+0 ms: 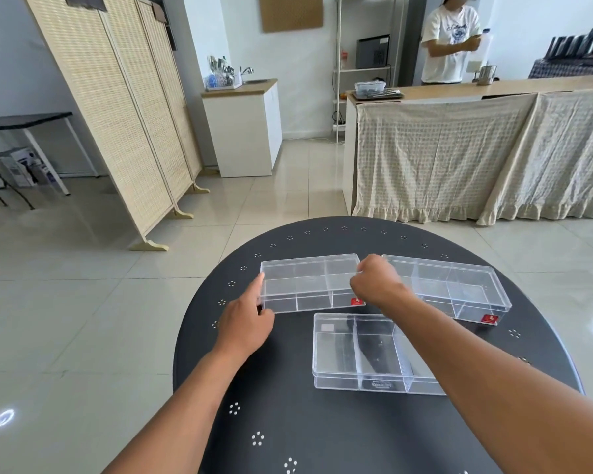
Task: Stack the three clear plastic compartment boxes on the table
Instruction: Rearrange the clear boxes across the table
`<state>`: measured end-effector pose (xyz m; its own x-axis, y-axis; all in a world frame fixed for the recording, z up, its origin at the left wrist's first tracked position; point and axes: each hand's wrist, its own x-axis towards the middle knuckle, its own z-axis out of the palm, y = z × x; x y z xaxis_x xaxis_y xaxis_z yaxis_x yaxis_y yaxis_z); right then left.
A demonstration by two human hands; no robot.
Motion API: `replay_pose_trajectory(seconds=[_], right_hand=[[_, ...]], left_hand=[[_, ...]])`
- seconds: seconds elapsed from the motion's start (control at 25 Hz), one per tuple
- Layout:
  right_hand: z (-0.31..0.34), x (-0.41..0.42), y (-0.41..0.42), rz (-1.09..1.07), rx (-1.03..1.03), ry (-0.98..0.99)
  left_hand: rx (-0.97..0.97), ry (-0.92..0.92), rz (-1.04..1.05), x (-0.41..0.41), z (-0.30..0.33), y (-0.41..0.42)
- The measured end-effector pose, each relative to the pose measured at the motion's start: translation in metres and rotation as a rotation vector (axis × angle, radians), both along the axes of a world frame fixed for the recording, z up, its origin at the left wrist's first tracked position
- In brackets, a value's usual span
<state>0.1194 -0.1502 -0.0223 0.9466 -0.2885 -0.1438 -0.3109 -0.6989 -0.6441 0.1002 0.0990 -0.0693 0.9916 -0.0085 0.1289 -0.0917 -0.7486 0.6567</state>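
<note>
Three clear boxes lie flat on the round black bench [288, 405], none stacked. The left hand [245, 323] touches the left end of the far left box [310, 283], one finger out. The right hand [374, 282] is curled on its right end. The right box [459, 289] lies just beside it. The near box [367, 354] lies under the right arm.
</note>
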Motion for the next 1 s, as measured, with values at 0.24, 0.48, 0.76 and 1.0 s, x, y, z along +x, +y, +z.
replay_pose_trajectory(seconds=[0.24,0.48,0.76,1.0], right_hand=[[0.004,-0.008,0.003,0.038,-0.055,-0.043],[0.012,-0.014,-0.016,-0.075,0.072,-0.257],[0.002,0.003,-0.013,-0.086,0.156,-0.057],[-0.015,0.035,-0.007,-0.1,0.134,-0.007]], left_hand=[[-0.29,0.08,0.006,0.002,0.008,-0.006],[-0.514,0.103,0.29,0.01,0.009,0.013],[-0.548,0.22,0.178,0.036,0.001,0.004],[-0.518,0.175,0.184,0.063,-0.005,0.0]])
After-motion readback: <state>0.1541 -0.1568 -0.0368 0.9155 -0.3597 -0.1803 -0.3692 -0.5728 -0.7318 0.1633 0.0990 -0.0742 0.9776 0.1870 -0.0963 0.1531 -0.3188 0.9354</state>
